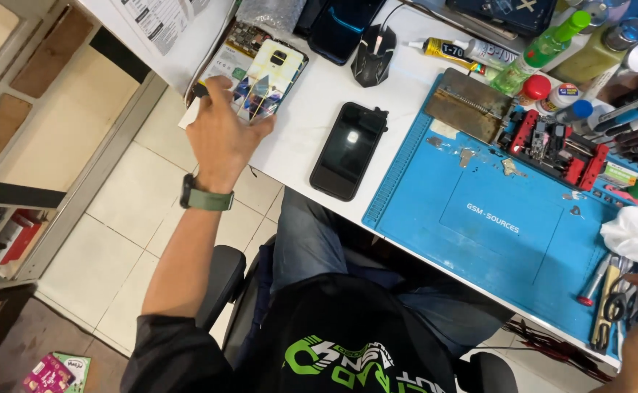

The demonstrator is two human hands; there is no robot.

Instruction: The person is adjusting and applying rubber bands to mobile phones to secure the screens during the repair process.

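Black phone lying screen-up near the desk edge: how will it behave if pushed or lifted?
The black phone is a flat rigid slab, so probably stiff, not floppy. Its glossy glass reflects light, so likely slippery on the white desk and fragile. It lies close to the edge, so a push toward the person might drop it.

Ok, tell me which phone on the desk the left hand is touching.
The opened phone with its pale back showing, under the left hand. The black phone lies apart, screen up.

The person is wearing a black top with a green and white graphic printed across the chest, its sleeve ending above the elbow and leaving the forearm bare. Blue jeans are covering the legs. A dark watch on an olive green strap is circling the left wrist.
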